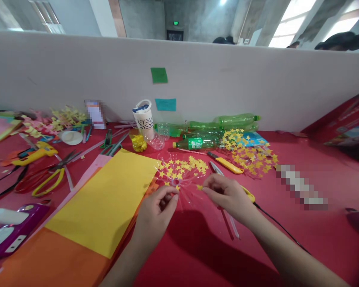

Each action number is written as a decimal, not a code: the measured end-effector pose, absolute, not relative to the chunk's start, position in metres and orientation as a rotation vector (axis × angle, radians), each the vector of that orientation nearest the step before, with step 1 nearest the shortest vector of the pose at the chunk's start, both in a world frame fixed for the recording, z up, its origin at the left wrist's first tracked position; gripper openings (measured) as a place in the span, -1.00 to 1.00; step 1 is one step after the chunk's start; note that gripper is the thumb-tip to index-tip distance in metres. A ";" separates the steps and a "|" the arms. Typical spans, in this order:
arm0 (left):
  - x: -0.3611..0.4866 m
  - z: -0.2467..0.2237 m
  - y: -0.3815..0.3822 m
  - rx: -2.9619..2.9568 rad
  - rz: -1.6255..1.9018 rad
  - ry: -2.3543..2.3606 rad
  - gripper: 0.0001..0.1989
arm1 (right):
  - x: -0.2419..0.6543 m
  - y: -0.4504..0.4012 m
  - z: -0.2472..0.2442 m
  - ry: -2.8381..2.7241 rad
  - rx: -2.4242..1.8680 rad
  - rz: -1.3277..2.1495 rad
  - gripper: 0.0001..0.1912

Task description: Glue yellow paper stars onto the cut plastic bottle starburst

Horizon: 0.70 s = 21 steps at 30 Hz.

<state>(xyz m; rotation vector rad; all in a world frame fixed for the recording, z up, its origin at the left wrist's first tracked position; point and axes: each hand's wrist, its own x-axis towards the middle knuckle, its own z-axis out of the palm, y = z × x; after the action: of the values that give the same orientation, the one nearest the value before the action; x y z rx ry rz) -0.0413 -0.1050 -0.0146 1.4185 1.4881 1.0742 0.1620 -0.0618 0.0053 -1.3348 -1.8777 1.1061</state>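
Observation:
Between my hands lies a clear plastic piece cut into thin strips (184, 195), its far side covered with small yellow stars (182, 168). The fingers of my right hand (227, 195) pinch a single yellow star (199, 187) at the right of the strips. My left hand (156, 211) is closed in a pinch at the near left of the strips, beside another star; what its fingertips hold, if anything, is too small to make out. A second star-covered plastic piece (251, 155) stands farther right. Under my right hand are a pointed metal tool (215, 168) and a clear stick (233, 227).
Yellow paper (104, 203) lies over orange sheets (56, 259) at left, near yellow-handled scissors (52, 179) and a glue gun (37, 153). A box cutter (227, 163), green bottles (205, 142) and a white cup (143, 121) stand or lie toward the white partition (107, 71).

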 end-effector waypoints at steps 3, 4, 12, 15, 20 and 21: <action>-0.042 -0.022 -0.107 1.459 1.110 1.580 -0.83 | 0.156 -0.059 0.000 -1.828 -1.337 1.233 -0.87; -0.041 -0.023 -0.107 1.470 1.135 1.596 -0.83 | 0.154 -0.057 -0.001 -1.814 -1.338 1.250 -0.88; -0.012 -0.015 -0.108 1.402 0.858 1.477 -0.43 | 0.156 -0.034 0.004 -1.687 -1.288 1.438 -0.88; 0.003 -0.023 -0.113 1.268 0.810 1.345 -0.18 | 0.159 -0.027 0.005 -1.670 -1.301 1.460 -0.89; 0.018 -0.039 -0.108 1.006 0.952 1.146 -0.22 | 0.162 -0.020 0.002 -1.772 -1.319 1.484 -0.89; 0.018 -0.040 -0.105 0.989 1.000 1.126 -0.27 | 0.162 -0.019 0.001 -1.790 -1.327 1.483 -0.90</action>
<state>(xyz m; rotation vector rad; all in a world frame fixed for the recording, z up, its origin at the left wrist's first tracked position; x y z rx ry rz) 0.0180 -0.1051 -0.0404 0.9890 1.1260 1.0000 0.1616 -0.0190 0.0012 -1.3266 -1.7898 1.4831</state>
